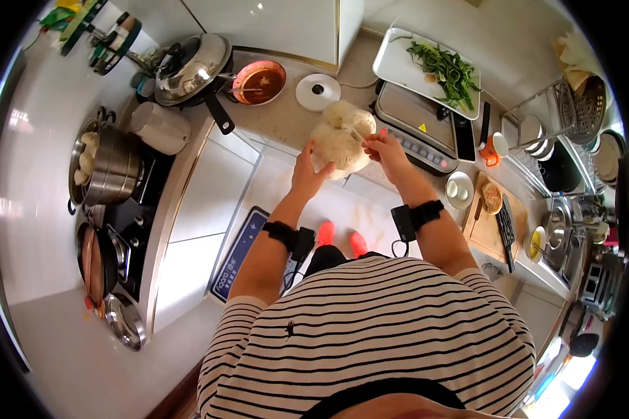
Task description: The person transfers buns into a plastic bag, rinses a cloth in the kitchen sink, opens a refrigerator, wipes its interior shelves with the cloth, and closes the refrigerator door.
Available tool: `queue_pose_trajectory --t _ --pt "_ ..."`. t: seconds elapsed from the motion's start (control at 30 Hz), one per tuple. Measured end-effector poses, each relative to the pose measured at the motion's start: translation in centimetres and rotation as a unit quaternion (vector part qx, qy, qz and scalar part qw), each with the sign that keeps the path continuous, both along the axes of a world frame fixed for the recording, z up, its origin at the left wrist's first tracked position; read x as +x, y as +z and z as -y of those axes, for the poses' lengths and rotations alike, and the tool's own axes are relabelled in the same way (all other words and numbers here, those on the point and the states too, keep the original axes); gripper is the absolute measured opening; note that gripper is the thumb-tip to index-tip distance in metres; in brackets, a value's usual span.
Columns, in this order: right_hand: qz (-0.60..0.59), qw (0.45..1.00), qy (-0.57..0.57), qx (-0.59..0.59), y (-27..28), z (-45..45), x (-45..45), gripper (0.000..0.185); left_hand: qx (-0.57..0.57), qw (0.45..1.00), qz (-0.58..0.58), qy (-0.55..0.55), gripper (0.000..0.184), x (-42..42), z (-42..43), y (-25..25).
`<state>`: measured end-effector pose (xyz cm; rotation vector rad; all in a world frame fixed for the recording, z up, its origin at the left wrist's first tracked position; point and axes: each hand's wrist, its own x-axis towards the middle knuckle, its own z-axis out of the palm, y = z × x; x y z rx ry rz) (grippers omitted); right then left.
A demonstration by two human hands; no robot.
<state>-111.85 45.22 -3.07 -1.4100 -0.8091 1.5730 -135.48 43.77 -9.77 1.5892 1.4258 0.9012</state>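
A bulky beige bundle [342, 140], apparently a bag with a gathered neck, is at the counter's front edge; its contents cannot be made out. My left hand [310, 171] is against its lower left side, thumb apart from the fingers, gripping it. On its right, my right hand [386, 149] pinches the gathered neck [357, 133] between thumb and fingers. Just behind the bundle lies a round white lid [318, 92] with a black knob. To the right stands a flat electric appliance [416, 122] with a button panel, close to my right hand.
A white tray of leafy greens [446, 70] rests on the appliance. Left are a red bowl of sauce [260, 81], a lidded pan [192, 70] and a steamer pot [108, 164]. Rightward are a bowl of eggs [459, 190], a cutting board [479, 227] and an orange mug [495, 149].
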Motion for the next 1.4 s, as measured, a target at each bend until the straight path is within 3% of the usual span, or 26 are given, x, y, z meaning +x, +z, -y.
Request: queue_pose_trajectory --t 0.1,0.2,0.23,0.3,0.33,0.4,0.5,0.63,0.73,0.83,0.93,1.17,1.27,1.4 --pt "0.049 0.999 -0.009 -0.009 -1.0 0.7 -0.1 0.027 -0.022 0.999 0.03 -0.028 0.099 -2.1 0.5 -0.1" --pt "0.233 0.967 -0.086 -0.054 -2.1 1.6 -1.5 0.043 -0.025 0.989 0.139 -0.036 0.103 -1.4 0.2 -0.7" --pt "0.215 0.972 -0.057 -0.08 -2.2 1.8 -2.2 0.048 -0.024 0.981 0.192 -0.034 0.104 -1.0 0.1 -1.2" --pt "0.175 0.976 -0.007 -0.13 -2.7 2.1 -3.6 0.06 -0.039 0.985 0.165 -0.042 0.103 -0.8 -1.1 -1.7" --pt "0.091 0.986 0.002 -0.137 -3.6 2.1 -4.3 0.067 -0.046 0.986 0.151 -0.048 0.103 -0.7 -1.7 -1.9" --pt "0.021 0.992 -0.056 -0.107 -5.2 1.3 -5.8 0.071 -0.047 0.977 0.197 -0.074 0.102 -1.2 -3.6 -2.0" --pt "0.078 0.991 -0.07 -0.087 -5.4 0.5 -6.8 0.071 -0.108 0.95 0.272 -0.109 0.097 -2.6 -5.9 -1.1" --pt "0.128 0.99 0.001 -0.056 -3.4 2.0 -5.5 0.067 -0.159 0.949 0.238 -0.13 0.092 -4.1 -7.0 -2.0" --pt "0.082 0.995 0.021 -0.053 -3.3 4.5 -3.0 0.056 -0.172 0.949 0.217 -0.154 0.094 -4.5 -6.7 -2.7" --pt "0.076 0.995 -0.007 -0.067 -2.1 7.3 0.3 0.046 -0.167 0.954 0.225 -0.108 0.093 -3.8 -5.7 -0.7" --pt "0.054 0.993 -0.061 -0.08 0.0 11.1 4.3 0.04 -0.169 0.939 0.294 -0.046 0.087 -3.3 -3.9 0.1" --pt "0.027 0.967 -0.254 -0.023 2.8 27.1 15.5 0.031 -0.265 0.948 0.166 0.057 0.083 1.2 4.5 0.0" --pt "0.022 0.938 -0.345 -0.003 3.4 35.6 20.2 0.029 -0.229 0.967 0.09 0.061 0.082 6.8 7.6 -2.6" --pt "-0.034 0.904 -0.425 0.026 3.3 47.0 26.4 0.026 -0.215 0.963 0.156 -0.052 0.07 19.4 14.4 1.4"
